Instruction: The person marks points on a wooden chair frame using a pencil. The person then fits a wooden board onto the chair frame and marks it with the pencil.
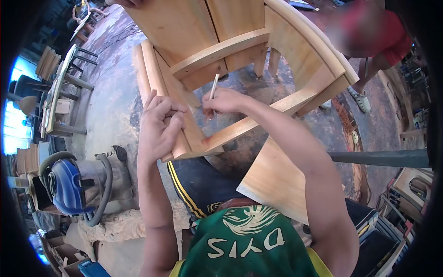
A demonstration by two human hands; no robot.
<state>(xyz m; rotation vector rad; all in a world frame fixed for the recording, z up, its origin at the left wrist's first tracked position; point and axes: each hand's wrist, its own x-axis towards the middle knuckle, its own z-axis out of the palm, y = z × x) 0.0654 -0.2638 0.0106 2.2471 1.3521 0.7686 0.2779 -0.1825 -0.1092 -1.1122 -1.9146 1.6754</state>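
A wooden chair frame [221, 55] with a curved side rail lies tilted in front of me. My left hand [162, 122] rests on its left rail, fingers bent; whether they grip anything small is hidden. Inside the frame, my right hand [221, 100] is closed around a thin pale stick [214, 86], which points upward like a pencil or brush handle. The tip below that hand is too blurred to make out. A loose wooden panel [277, 180] leans beside my lap, under my right forearm.
A blue shop vacuum [69, 184] with a grey hose stands at the left. Behind it is a long table [60, 87]. A person in red [392, 37] stands at the upper right. Another person's hand [127, 3] touches the chair's top edge. A dark bar [383, 158] crosses at right.
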